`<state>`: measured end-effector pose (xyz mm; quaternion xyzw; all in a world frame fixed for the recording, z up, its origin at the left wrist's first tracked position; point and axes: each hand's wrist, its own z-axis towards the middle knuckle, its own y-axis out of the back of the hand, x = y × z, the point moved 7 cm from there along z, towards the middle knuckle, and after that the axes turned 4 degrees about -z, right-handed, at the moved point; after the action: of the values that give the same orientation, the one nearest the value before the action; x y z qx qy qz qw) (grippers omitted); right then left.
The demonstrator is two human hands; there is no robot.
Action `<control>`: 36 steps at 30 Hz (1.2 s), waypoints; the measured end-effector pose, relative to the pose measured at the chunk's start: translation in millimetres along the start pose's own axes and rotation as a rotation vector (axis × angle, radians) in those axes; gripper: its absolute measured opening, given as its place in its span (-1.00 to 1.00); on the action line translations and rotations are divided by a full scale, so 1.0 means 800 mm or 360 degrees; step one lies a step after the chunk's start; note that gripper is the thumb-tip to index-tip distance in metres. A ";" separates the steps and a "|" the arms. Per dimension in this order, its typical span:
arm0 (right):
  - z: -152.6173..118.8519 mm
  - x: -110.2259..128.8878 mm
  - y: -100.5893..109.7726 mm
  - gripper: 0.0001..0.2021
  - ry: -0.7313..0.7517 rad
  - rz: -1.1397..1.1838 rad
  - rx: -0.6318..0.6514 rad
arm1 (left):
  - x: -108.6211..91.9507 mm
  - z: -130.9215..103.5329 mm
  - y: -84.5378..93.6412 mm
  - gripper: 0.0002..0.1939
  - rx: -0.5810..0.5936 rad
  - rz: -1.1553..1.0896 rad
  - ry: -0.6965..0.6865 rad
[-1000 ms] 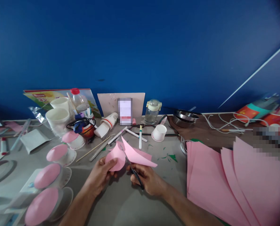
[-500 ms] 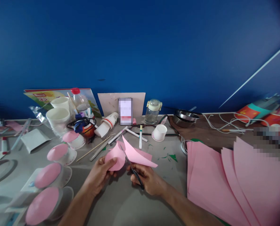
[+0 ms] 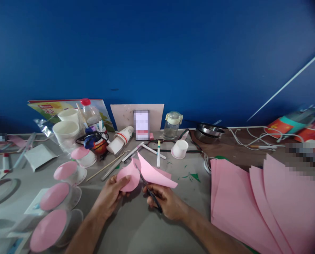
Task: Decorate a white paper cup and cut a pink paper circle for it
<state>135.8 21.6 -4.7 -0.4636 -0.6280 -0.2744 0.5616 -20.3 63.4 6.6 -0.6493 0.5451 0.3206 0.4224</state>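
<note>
My left hand (image 3: 113,194) pinches a rounded piece of pink paper (image 3: 129,179) between thumb and fingers. Black-handled scissors (image 3: 152,195) are in my right hand (image 3: 164,203), its fingers closed round the handles. Their blades point up and away, lying along the edge of the rounded piece. To the right of the blades a larger pink flap (image 3: 154,173) curls up over my right hand; whether it still joins the rounded piece at the top is hard to make out. Left of my hands stand several paper cups with pink round pieces (image 3: 54,196) at their tops.
Pink sheets (image 3: 237,204) lie stacked at the right. Behind my hands are markers (image 3: 158,153), a white cup (image 3: 179,149), a glass jar (image 3: 172,125) and a propped phone (image 3: 141,125). Green scraps (image 3: 195,177) dot the table. Metal bowls (image 3: 209,133) and cables stand near the blue wall (image 3: 157,53).
The rounded pink piece in my left hand has turned slightly and shifted a little left. The scissors and my right hand stay almost where they were.
</note>
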 end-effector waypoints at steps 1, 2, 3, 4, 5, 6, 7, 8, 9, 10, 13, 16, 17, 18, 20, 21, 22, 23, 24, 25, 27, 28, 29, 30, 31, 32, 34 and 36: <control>0.001 -0.002 0.000 -0.57 -0.0005 0.0007 -0.0001 | 0.000 0.000 0.001 -0.59 -0.0011 0.0000 -0.0002; 0.001 -0.003 0.000 -0.57 -0.0015 0.0015 -0.0007 | 0.000 0.000 0.001 -0.59 -0.0019 0.0002 -0.0003; 0.002 -0.005 0.000 -0.56 -0.0026 0.0021 -0.0014 | 0.000 0.000 0.002 -0.59 -0.0024 0.0008 -0.0002; 0.002 -0.006 0.001 -0.54 -0.0034 0.0029 -0.0023 | 0.000 0.000 0.002 -0.59 -0.0026 0.0013 -0.0002; 0.003 -0.007 0.001 -0.52 -0.0039 0.0041 -0.0030 | 0.000 0.001 0.002 -0.59 -0.0025 0.0014 -0.0005; 0.003 -0.007 0.002 -0.50 -0.0039 0.0055 -0.0035 | 0.000 0.001 0.002 -0.59 -0.0021 0.0010 -0.0008; 0.002 -0.005 0.003 -0.47 -0.0033 0.0068 -0.0035 | 0.000 0.001 0.002 -0.60 -0.0013 0.0004 -0.0007; 0.002 -0.003 0.004 -0.44 -0.0017 0.0074 -0.0032 | 0.000 0.002 0.002 -0.60 -0.0009 -0.0006 -0.0006; 0.000 0.000 0.006 -0.42 0.0017 0.0072 -0.0024 | 0.000 0.002 0.002 -0.61 -0.0007 -0.0011 -0.0001; -0.001 0.004 0.008 -0.40 0.0067 0.0061 -0.0011 | 0.000 0.002 0.002 -0.61 -0.0007 -0.0015 -0.0001; -0.005 0.019 0.017 -0.40 0.0297 0.0119 -0.0027 | -0.003 0.001 0.000 -0.64 0.0006 -0.0069 -0.0071; -0.007 0.026 0.027 -0.40 0.0400 0.0415 -0.0065 | -0.005 0.000 -0.005 -0.65 0.0074 -0.0159 -0.0126; -0.006 0.026 0.028 -0.38 0.0379 0.0542 -0.0038 | -0.003 0.000 -0.008 -0.64 0.0103 -0.0161 -0.0109; -0.005 0.026 0.027 -0.35 0.0339 0.0666 0.0011 | 0.000 -0.001 -0.010 -0.64 0.0137 -0.0140 -0.0080; -0.004 0.029 0.027 -0.29 0.0280 0.0872 0.0084 | 0.005 -0.002 -0.016 -0.62 0.0232 -0.0063 -0.0025; -0.003 0.031 0.029 -0.28 0.0279 0.0930 0.0086 | 0.007 -0.003 -0.020 -0.60 0.0295 -0.0017 -0.0007; -0.003 0.033 0.033 -0.29 0.0287 0.0945 0.0069 | 0.010 -0.003 -0.023 -0.59 0.0356 0.0027 0.0007; -0.003 0.034 0.037 -0.33 0.0301 0.0918 0.0032 | 0.012 -0.004 -0.026 -0.58 0.0410 0.0064 0.0020; -0.003 0.035 0.042 -0.37 0.0316 0.0866 -0.0010 | 0.013 -0.005 -0.028 -0.58 0.0455 0.0091 0.0032; -0.002 0.035 0.046 -0.41 0.0320 0.0811 -0.0037 | 0.015 -0.005 -0.029 -0.59 0.0487 0.0113 0.0045; -0.002 0.031 0.047 -0.42 0.0271 0.0745 0.0016 | 0.017 -0.007 -0.031 -0.60 0.0534 0.0141 0.0066; -0.001 0.029 0.044 -0.39 0.0232 0.0740 0.0081 | 0.017 -0.008 -0.032 -0.60 0.0552 0.0147 0.0066; -0.002 0.028 0.042 -0.36 0.0203 0.0743 0.0138 | 0.016 -0.009 -0.033 -0.61 0.0561 0.0155 0.0066; -0.002 0.028 0.042 -0.35 0.0197 0.0742 0.0155 | 0.016 -0.010 -0.034 -0.61 0.0566 0.0167 0.0070; -0.002 0.029 0.044 -0.37 0.0219 0.0728 0.0120 | 0.015 -0.011 -0.034 -0.61 0.0569 0.0182 0.0079; -0.002 0.032 0.048 -0.40 0.0264 0.0703 0.0038 | 0.015 -0.012 -0.035 -0.60 0.0572 0.0204 0.0089; -0.003 0.037 0.054 -0.45 0.0352 0.0622 -0.0142 | 0.014 -0.014 -0.037 -0.59 0.0591 0.0255 0.0100; -0.002 0.038 0.052 -0.44 0.0345 0.0523 -0.0234 | 0.015 -0.015 -0.038 -0.57 0.0618 0.0295 0.0084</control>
<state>175.4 45.8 17.9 -0.5673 -0.4581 -0.2726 0.6277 11.5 49.2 7.4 -0.5112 0.6648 0.2299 0.4938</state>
